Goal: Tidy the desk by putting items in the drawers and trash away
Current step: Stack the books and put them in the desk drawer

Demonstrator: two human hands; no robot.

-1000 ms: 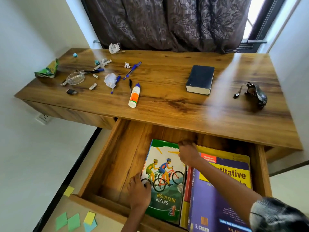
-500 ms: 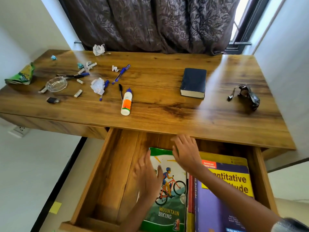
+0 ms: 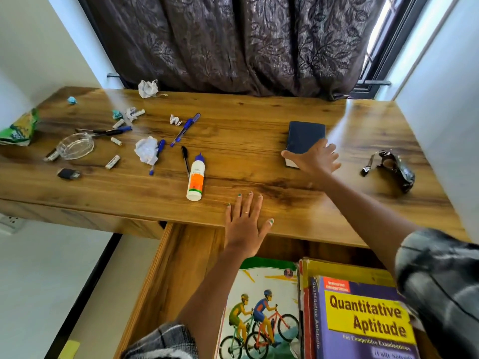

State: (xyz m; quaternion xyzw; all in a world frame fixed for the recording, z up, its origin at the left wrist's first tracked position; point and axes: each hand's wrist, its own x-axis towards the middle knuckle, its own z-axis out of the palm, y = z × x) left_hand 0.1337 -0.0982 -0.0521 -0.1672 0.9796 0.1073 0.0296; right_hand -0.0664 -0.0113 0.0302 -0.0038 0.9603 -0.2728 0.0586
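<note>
Now right hand rests on dark book — left hand flat.

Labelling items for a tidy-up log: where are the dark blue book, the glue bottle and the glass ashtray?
dark blue book (image 3: 305, 136), head view, bare cover above the fingers.
glue bottle (image 3: 196, 180), head view, orange label.
glass ashtray (image 3: 75, 146), head view, centre of the dish.

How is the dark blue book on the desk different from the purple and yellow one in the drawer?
The dark blue book lies on the desk, with the right hand on its near end; the Quantitative Aptitude book already lies in the open drawer, untouched. The dark blue book's cover looks plain, while the Quantitative Aptitude book shows bold lettering on yellow and purple. The dark blue book looks smaller, though it is farther off. Both lie flat.
</note>
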